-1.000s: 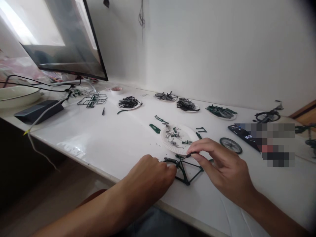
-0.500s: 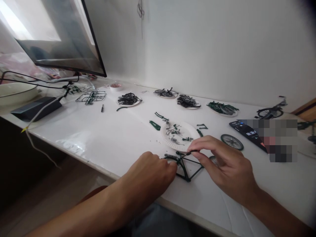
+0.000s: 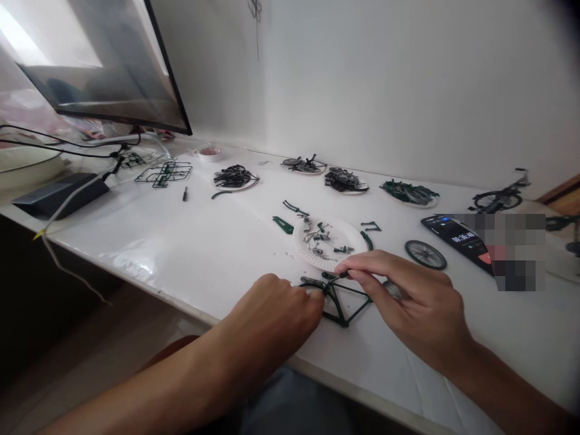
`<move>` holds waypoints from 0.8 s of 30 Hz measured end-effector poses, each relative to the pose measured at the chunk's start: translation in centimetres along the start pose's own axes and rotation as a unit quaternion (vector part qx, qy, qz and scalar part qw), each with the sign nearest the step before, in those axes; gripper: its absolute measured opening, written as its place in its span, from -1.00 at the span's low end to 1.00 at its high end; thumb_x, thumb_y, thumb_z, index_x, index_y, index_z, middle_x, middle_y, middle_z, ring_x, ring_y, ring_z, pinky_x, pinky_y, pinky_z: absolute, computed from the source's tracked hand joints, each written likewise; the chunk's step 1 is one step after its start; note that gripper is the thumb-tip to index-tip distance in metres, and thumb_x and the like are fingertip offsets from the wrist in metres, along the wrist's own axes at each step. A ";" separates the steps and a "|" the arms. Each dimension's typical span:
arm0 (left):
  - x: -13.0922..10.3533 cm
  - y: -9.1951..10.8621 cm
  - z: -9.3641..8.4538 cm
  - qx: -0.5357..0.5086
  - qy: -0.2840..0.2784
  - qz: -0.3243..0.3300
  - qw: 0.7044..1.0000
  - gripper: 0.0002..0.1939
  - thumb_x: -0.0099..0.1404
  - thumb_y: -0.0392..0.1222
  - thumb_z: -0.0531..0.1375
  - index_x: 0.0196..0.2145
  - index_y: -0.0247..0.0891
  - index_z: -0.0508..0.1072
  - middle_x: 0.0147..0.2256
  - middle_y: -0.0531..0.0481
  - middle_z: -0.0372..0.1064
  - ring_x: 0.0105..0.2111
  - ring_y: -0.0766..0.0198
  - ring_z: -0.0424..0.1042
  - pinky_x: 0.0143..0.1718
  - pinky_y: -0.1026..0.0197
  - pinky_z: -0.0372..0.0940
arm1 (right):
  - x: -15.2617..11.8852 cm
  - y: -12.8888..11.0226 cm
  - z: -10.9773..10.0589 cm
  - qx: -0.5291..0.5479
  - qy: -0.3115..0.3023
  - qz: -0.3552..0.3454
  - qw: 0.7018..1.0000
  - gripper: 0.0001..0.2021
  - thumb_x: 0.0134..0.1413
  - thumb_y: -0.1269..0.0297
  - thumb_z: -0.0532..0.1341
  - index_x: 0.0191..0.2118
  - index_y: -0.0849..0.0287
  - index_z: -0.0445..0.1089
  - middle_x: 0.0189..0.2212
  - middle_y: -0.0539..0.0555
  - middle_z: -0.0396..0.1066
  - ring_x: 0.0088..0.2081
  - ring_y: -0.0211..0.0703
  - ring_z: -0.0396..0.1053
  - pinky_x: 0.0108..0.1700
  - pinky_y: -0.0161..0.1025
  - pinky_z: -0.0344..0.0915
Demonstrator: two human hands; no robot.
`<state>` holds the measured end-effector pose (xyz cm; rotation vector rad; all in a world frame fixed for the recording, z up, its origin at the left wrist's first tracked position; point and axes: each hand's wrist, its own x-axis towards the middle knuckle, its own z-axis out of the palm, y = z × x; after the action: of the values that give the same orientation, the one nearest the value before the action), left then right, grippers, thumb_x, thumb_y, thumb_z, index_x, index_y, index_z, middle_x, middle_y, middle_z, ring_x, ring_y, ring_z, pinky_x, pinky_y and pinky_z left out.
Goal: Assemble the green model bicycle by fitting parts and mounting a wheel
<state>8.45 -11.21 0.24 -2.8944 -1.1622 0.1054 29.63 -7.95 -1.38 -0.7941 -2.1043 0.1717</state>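
Note:
A dark green model bicycle frame (image 3: 347,319) lies near the table's front edge, with its rear end at my left hand (image 3: 283,314). That hand is closed around the frame's rear part, and its fingertips are hidden. My right hand (image 3: 408,302) pinches the dark handle of a small screwdriver (image 3: 343,275) between thumb and forefinger. The tool's thin shaft points left and down toward the frame's upper rear joint. Just behind the frame stands a white paper plate (image 3: 301,251) with small grey and green parts. A spoked wheel (image 3: 393,290) is partly covered by my right hand.
Another wheel (image 3: 426,254) and a phone (image 3: 462,241) lie to the right. Plates of parts, including a green pile (image 3: 410,192), line the wall. An assembled model bicycle (image 3: 501,198) stands at the back right. A monitor (image 3: 122,66), sprues (image 3: 165,174) and cables are on the left.
My right hand has moved slightly left with the screwdriver, closer to the frame's joint. My left hand keeps its hold on the frame. The view has shifted slightly.

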 end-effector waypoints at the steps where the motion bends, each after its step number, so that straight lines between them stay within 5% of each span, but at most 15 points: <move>1: 0.0 0.0 0.0 0.002 -0.002 0.001 1.000 -0.77 0.20 -0.57 0.09 -0.32 -0.27 0.33 -0.49 0.07 0.38 -0.59 0.26 0.40 -0.63 0.18 -0.07 | 0.0 0.0 0.0 -0.005 0.001 0.004 1.000 -0.82 0.21 0.52 0.26 -0.14 0.14 0.51 -0.24 0.01 0.58 -0.20 -0.28 0.53 -0.10 -0.35 0.44; 24: -0.1 0.0 0.3 -0.008 0.009 -0.005 1.000 -0.74 0.14 -0.56 0.13 -0.29 -0.26 0.34 -0.47 0.09 0.36 -0.59 0.19 0.38 -0.62 0.17 -0.10 | 0.0 0.3 0.1 -0.047 0.043 0.025 0.998 -0.90 0.12 0.47 0.36 -0.27 0.14 0.50 -0.36 -0.04 0.57 -0.35 -0.34 0.51 -0.27 -0.40 0.40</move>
<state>8.36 -11.26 0.00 -2.8960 -1.1813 0.0708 29.67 -7.70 -1.53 -0.8957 -2.0250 0.0653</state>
